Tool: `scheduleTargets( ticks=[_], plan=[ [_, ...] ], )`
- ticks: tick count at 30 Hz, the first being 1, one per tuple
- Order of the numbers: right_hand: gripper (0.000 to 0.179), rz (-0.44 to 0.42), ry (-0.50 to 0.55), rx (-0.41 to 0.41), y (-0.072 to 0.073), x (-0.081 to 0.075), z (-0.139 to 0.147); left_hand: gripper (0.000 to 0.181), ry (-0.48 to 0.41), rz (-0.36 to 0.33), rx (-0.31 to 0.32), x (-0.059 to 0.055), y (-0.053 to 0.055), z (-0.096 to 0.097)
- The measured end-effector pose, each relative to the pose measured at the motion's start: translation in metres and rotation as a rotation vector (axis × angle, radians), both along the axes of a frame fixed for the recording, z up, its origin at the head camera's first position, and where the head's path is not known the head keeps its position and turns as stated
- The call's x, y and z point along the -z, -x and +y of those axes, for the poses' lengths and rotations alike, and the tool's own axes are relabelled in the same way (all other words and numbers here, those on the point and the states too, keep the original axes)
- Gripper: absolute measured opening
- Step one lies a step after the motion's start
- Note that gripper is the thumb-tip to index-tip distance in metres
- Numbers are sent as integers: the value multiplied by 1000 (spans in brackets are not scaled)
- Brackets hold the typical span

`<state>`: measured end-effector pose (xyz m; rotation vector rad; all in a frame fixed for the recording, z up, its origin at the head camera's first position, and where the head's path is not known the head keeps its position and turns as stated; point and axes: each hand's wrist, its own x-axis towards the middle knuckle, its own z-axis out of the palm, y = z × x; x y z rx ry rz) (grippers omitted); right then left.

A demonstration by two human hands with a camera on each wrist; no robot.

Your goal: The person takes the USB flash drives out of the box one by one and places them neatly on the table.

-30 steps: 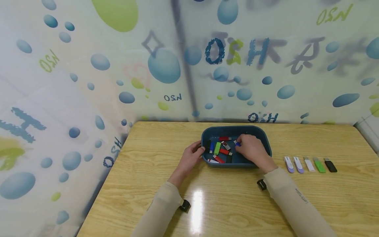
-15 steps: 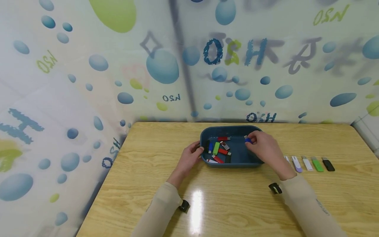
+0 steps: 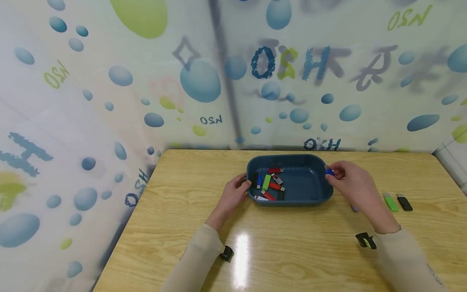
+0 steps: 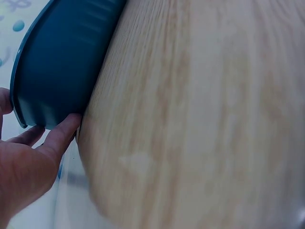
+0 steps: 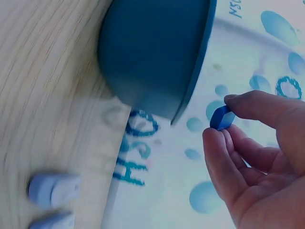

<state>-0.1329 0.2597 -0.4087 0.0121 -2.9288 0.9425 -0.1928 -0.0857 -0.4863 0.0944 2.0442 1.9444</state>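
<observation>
Sleeves (image 3: pixel 198 256) of tan cloth come up from below the fingers, with a black clip (image 3: pixel 227 254) by the left cuff. Under both hands is the table (image 3: pixel 175 194), yellow wood with wavy lines and a bright white shine between the arms.

To the right of the right fingers, well apart, lie a flat green stick (image 3: pixel 391 202) and a flat black stick (image 3: pixel 404 201), both with metal ends. Nearer the right hand are two pale purple sticks (image 5: pixel 55 191), mostly hidden under it in the head view.

The left hand (image 3: pixel 235 194) holds the left end of the tub (image 3: pixel 290 204), thumb and fingers bent around the corner. The right hand (image 3: pixel 355 184) pinches a small, smooth blue stick (image 3: pixel 329 172) between thumb and fingertips, up off the table and just beside the tub's right end.

The tub is dark blue-green and shiny, a long box with round corners. Inside, close to the left fingers, sticks lie every which way: three red sticks (image 3: pixel 269 196), a lime stick (image 3: pixel 266 182), a second blue one (image 3: pixel 259 181), a white stick (image 3: pixel 261 198), dark ones (image 3: pixel 280 195), and a silver-and-red one (image 3: pixel 277 179).

Far past the fingers stands a pale wall (image 3: pixel 208 136) with round blue and green drops and big letters.
</observation>
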Motion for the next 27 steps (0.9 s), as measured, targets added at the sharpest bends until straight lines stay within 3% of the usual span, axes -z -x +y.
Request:
scheduleTargets(
  ticks=[5, 13, 27],
  plan=[
    [38, 46, -10, 37, -12, 0, 21, 50, 7, -1, 8, -1, 1, 1],
    [43, 51, -51, 101, -28, 0, 58, 50, -6, 5, 13, -3, 1, 2],
    [41, 5, -143, 194, -44, 20, 112, 50, -1, 4, 9, -1, 2, 2]
  ],
)
